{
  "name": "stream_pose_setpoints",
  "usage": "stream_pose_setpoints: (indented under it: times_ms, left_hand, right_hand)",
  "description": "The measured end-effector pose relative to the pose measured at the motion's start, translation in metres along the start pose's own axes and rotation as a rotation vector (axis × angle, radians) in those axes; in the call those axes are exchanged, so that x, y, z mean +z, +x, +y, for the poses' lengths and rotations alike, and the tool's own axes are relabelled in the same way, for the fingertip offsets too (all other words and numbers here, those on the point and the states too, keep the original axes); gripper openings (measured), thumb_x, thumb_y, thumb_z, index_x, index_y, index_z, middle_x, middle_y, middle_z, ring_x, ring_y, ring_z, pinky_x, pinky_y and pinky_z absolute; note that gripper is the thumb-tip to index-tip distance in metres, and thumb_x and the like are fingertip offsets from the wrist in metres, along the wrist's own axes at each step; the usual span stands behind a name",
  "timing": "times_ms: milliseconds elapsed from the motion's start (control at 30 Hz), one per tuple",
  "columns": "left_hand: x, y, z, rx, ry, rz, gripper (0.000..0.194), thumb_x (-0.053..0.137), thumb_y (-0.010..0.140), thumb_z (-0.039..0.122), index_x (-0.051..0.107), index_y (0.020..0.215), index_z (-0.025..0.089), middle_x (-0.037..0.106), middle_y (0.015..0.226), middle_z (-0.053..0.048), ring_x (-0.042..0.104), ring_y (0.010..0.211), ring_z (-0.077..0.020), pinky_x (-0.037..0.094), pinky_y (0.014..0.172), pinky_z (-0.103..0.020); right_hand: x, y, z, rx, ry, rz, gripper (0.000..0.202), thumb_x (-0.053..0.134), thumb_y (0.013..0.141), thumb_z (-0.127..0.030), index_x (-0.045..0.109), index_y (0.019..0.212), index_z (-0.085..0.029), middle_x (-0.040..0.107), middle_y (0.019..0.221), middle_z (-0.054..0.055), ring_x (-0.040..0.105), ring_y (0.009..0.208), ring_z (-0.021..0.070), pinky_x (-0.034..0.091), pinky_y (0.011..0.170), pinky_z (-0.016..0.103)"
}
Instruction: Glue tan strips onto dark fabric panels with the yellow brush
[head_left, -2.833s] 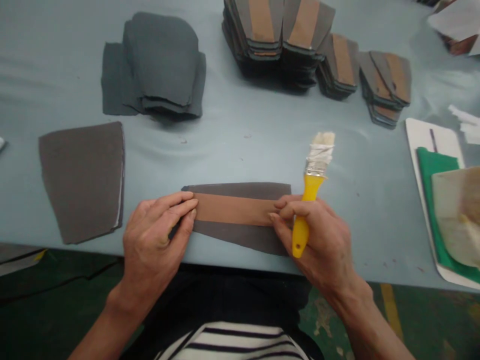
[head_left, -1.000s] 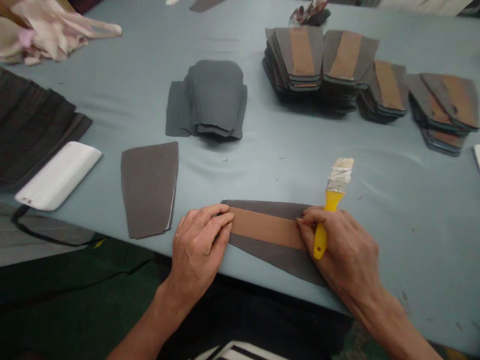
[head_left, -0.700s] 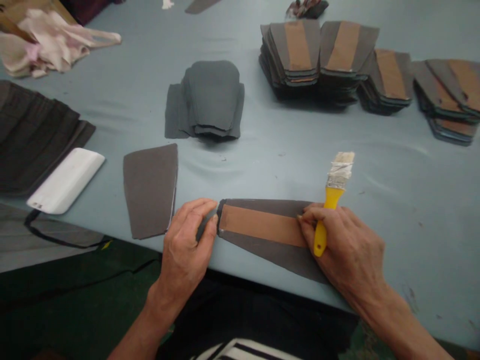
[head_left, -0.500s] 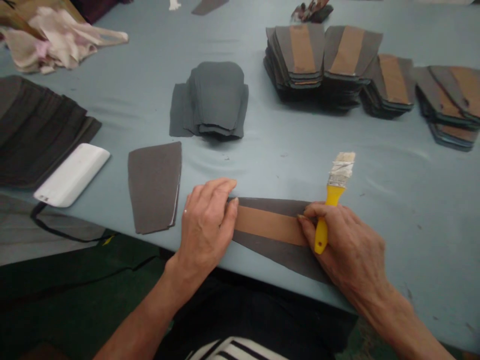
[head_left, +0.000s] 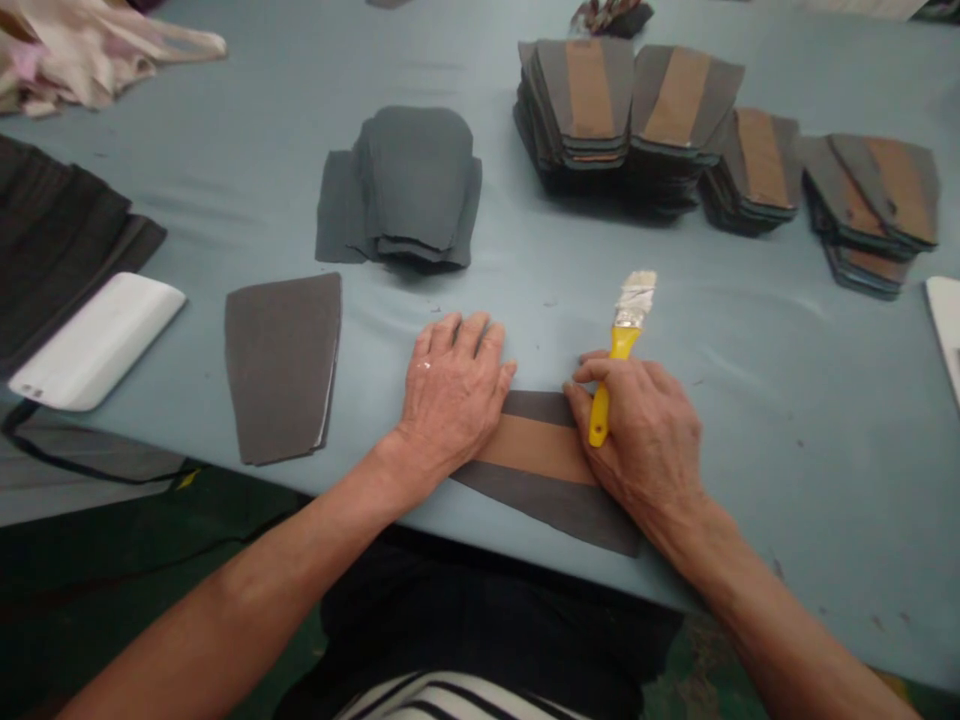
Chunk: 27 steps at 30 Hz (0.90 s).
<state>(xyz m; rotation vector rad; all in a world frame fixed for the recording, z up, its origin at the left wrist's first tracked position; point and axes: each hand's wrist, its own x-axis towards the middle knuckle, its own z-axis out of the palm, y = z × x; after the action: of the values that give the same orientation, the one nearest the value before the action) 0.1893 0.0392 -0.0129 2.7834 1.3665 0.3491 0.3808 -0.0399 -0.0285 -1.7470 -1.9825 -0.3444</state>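
A dark grey panel point(head_left: 555, 510) lies near the table's front edge with a tan strip point(head_left: 536, 448) along its middle. My left hand point(head_left: 454, 395) rests flat over the panel's left end, fingers spread and pointing away from me. At the right end, my right hand point(head_left: 637, 430) is closed around a yellow-handled brush point(head_left: 621, 345), its bristles pointing up and away. That hand's thumb and index finger are at the panel's upper right edge. To the left of my left hand lies another plain grey panel point(head_left: 283, 365).
Behind are a stack of plain grey pieces point(head_left: 420, 180) and several stacks of strip-marked pieces point(head_left: 592, 95). At left are dark sheets point(head_left: 56, 240), a white device point(head_left: 101, 340) with a black cord, and pale cloth point(head_left: 90, 50). A white object point(head_left: 946, 325) sits at the right edge.
My left hand has flattened, its fingers now spread over the panel's left end. My right hand, with the brush, has shifted left and up. The view has moved, showing a white object at right.
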Motion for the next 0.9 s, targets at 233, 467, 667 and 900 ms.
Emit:
stream_pose_setpoints:
  times_ms: [233,467,667,900]
  left_hand:
    - [0.002,-0.003,-0.014,-0.042,0.008,0.003,0.051,0.040,0.107,0.036,0.057,0.145,0.007,0.056,0.155,-0.018,0.046,0.143,-0.0427,0.035,0.120,-0.058]
    - [-0.012,-0.010,-0.031,-0.082,-0.060,0.128,0.052,0.042,0.107,0.039,0.057,0.144,0.006,0.059,0.151,-0.021,0.052,0.138,-0.0408,0.040,0.115,-0.058]
    - [-0.037,-0.063,-0.014,-0.045,-0.228,0.349,0.029,0.057,0.102,0.022,0.065,0.127,0.012,0.074,0.124,-0.016,0.066,0.120,-0.0281,0.049,0.106,-0.043]
    - [-0.046,-0.141,0.027,-0.073,-0.693,0.243,0.019,0.058,0.095,0.008,0.063,0.105,0.023,0.072,0.083,0.004,0.069,0.076,-0.0085,0.055,0.075,-0.018]
  right_hand:
    - [0.001,-0.002,0.003,0.032,0.100,0.009,0.006,0.061,0.102,-0.026,0.059,0.103,-0.022,0.075,0.110,0.010,0.067,0.092,0.0287,0.049,0.082,0.040]
    - [-0.013,-0.004,0.015,0.129,0.227,0.125,0.010,0.062,0.102,-0.032,0.059,0.107,-0.023,0.076,0.115,0.010,0.073,0.101,0.0269,0.055,0.088,0.039]
    - [-0.036,-0.020,0.012,0.114,0.226,0.108,0.006,0.061,0.102,-0.027,0.058,0.105,-0.023,0.076,0.115,0.010,0.074,0.101,0.0244,0.056,0.089,0.037]
    - [-0.034,-0.010,-0.008,0.022,0.325,0.010,0.006,0.061,0.102,-0.023,0.059,0.108,-0.020,0.076,0.114,0.011,0.072,0.103,0.0249,0.057,0.088,0.036]
